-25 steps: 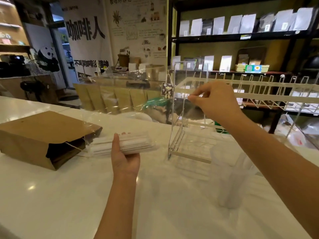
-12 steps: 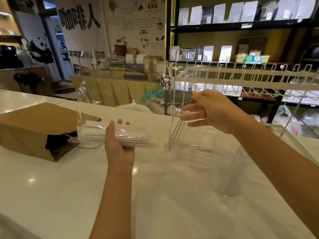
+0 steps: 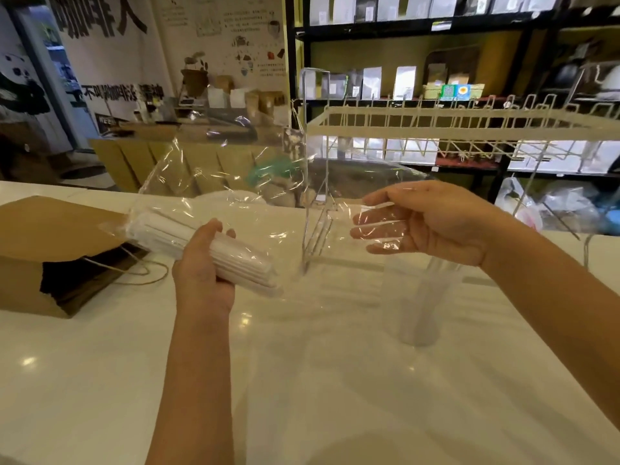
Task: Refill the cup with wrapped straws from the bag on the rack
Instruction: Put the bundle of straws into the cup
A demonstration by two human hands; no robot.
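Note:
A bundle of white wrapped straws lies inside a large clear plastic bag held above the white counter. My left hand grips the bundle through the plastic from below, near its right end. My right hand is at the bag's open right end with its fingers spread and pointing left; I see them through the film. A clear plastic cup stands on the counter just below my right wrist. The white wire rack stands behind both hands.
A brown paper bag with twine handles lies on its side at the left of the counter. Dark shelves with packets fill the back right. More plastic bags sit beyond the counter's right edge.
My right hand let go of the bag's top edge, dropped lower and spread its fingers at the bag's mouth. My left hand raised the straw bundle a little, its right end now tilted down.

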